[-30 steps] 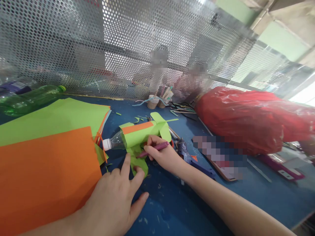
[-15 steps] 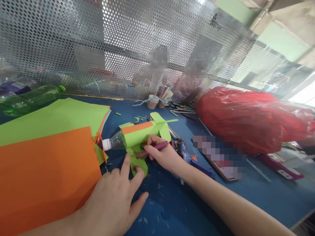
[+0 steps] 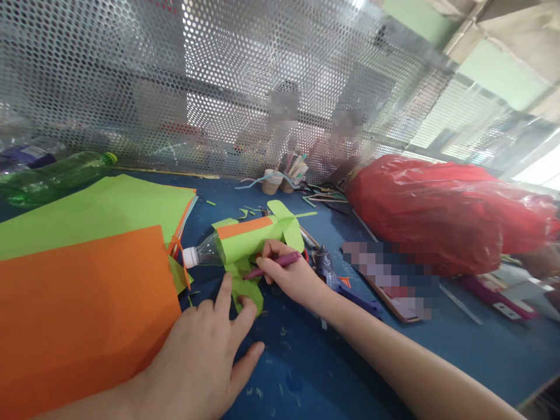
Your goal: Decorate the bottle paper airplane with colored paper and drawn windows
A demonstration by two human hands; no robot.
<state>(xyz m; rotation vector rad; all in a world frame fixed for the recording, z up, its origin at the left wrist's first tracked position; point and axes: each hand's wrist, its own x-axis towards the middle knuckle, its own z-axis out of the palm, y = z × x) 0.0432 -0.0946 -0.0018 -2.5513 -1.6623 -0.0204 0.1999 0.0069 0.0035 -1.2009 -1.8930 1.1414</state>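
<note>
R hand (image 3: pixel 295 283) pinches the pen (image 3: pixel 286 259), L hand (image 3: pixel 203 338) is spread w/ fingers on green paper (image 3: pixel 240 287), prob light n floppy, so best pinned at its near edge.

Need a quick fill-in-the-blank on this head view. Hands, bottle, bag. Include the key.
1. A purple pen is held in the ____ hand.
2. Fingers of the left hand rest on a paper piece coloured ____.
3. The cap on the clear bottle is ____.
4. The big plastic bag is ____.

Missing words: right; green; white; red.
</note>
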